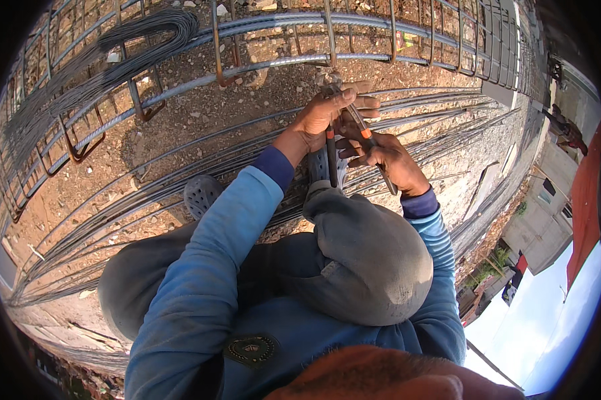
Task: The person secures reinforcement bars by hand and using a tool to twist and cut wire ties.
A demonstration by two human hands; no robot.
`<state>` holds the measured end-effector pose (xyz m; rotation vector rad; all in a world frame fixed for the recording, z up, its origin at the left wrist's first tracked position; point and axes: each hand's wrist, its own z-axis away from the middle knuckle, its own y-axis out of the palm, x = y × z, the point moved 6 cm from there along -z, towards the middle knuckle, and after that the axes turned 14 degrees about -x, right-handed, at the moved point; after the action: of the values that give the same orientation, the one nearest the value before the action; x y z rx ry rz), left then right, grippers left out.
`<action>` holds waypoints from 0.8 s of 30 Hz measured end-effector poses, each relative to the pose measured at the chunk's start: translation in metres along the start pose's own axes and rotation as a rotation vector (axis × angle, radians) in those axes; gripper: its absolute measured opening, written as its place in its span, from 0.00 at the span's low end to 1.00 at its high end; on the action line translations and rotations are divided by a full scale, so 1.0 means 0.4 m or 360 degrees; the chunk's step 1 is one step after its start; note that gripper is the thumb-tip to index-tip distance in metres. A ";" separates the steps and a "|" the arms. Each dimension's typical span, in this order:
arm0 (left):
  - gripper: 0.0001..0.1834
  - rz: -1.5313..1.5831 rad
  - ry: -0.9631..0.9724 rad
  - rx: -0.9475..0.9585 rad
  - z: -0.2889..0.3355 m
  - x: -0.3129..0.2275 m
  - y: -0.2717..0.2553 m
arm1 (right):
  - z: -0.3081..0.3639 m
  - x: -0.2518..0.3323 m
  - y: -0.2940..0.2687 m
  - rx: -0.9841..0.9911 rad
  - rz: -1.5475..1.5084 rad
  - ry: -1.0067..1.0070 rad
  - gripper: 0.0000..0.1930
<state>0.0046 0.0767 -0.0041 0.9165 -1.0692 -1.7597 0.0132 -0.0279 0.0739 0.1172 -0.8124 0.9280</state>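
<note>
Here the left hand (327,113) and the right hand (387,160) meet at the far middle of the scene, both closed on the pincers (364,130), a long tool with dark handles and orange collars. The left hand wraps the upper part near the head, thumb laid along it; the right hand is curled tight round the lower handle, which sticks out toward the near right. The tool's head points far, up against a horizontal bar (274,63) of the cage (380,30), where a vertical stirrup crosses it. A tie wire may sit at that crossing, but it is too small to make out. So the joint lies just beyond the left fingertips, at the tip of the tool and not inside either fist. The risks, as I judge them: the head could slip off the bar if the handles are twisted while only lightly seated, and the knuckles of the left hand, touching or nearly touching the rusty steel, could be scraped. Over-twisting could snap a thin wire. The person crouches on loose bars (147,200) lying on the ground (200,113), with 1 shoe (202,193) beside them, so a rolling bar could upset the footing. A coil of wire (147,30) hangs on the cage at far left, well apart from both hands.
</note>
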 end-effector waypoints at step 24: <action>0.13 0.0454 -0.0260 -0.0054 -0.010 -0.009 0.029 | 0.027 0.077 0.053 -0.0412 0.0356 0.0092 0.12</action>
<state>0.0129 0.0757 0.0056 0.5742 -1.2063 -1.6280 0.0016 0.0013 0.0970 -0.2292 -0.8967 1.0222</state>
